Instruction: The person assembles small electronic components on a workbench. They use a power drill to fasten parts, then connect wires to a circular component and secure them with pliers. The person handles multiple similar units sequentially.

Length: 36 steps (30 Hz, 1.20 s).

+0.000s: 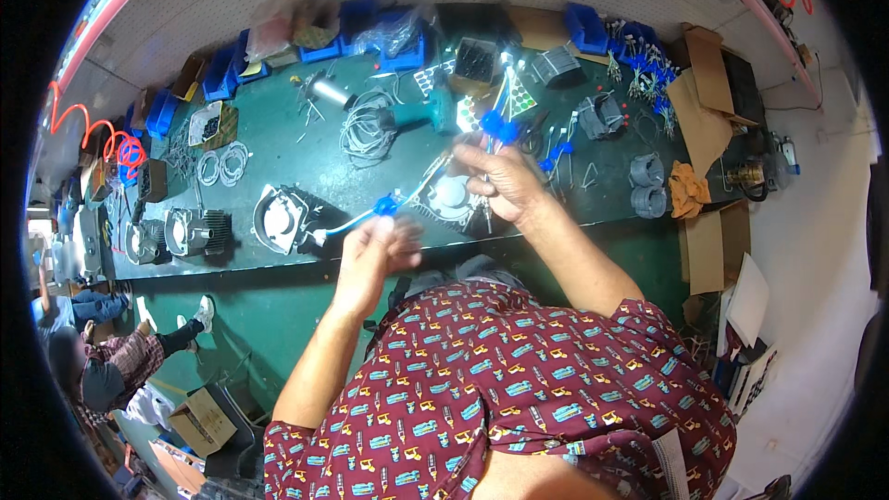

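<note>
My left hand is closed at the table's front edge, slightly smeared by motion, its fingertips at a blue piece on a thin white cable. My right hand is raised over the bench, fingers closed on a wire lead with a blue piece and white ends. A thin strand runs between the two hands. Beneath them lies a metal housing with a round white middle. Another housing stands to the left of my left hand.
Behind my hands are a green power tool, coiled grey cable and a box of small black parts. Finned housings stand at left. Grey rings and an orange cloth lie at right. A person sits at far left.
</note>
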Each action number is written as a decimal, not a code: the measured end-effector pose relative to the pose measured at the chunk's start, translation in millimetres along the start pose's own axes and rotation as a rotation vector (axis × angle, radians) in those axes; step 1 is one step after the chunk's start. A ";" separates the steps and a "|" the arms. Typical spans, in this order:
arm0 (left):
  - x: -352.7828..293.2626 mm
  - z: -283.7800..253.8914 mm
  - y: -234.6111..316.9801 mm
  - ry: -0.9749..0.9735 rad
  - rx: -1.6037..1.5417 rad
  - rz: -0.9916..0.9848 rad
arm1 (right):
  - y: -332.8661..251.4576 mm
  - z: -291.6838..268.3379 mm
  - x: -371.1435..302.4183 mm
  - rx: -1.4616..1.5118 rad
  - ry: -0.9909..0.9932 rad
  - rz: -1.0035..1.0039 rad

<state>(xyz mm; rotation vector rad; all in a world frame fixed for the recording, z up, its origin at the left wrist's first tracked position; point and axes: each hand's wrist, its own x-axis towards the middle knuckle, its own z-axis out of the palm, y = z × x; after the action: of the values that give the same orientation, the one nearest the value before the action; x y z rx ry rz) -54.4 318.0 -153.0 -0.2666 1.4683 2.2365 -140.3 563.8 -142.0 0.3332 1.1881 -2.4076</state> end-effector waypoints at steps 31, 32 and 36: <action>86.3 -68.3 -141.9 0.172 0.508 0.159 | 91.3 -114.2 31.9 -0.755 0.474 -0.286; 88.8 -67.3 -142.5 0.155 0.503 0.152 | 89.5 -112.9 32.1 -0.772 0.459 -0.269; 96.9 -56.2 -131.8 0.122 0.386 0.005 | 88.0 -114.8 33.3 -0.866 0.436 -0.248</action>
<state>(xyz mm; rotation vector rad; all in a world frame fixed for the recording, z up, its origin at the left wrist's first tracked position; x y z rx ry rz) -82.9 336.3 -322.7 -0.2771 1.9258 1.9153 -124.6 598.9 -285.4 0.4464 2.4303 -1.7851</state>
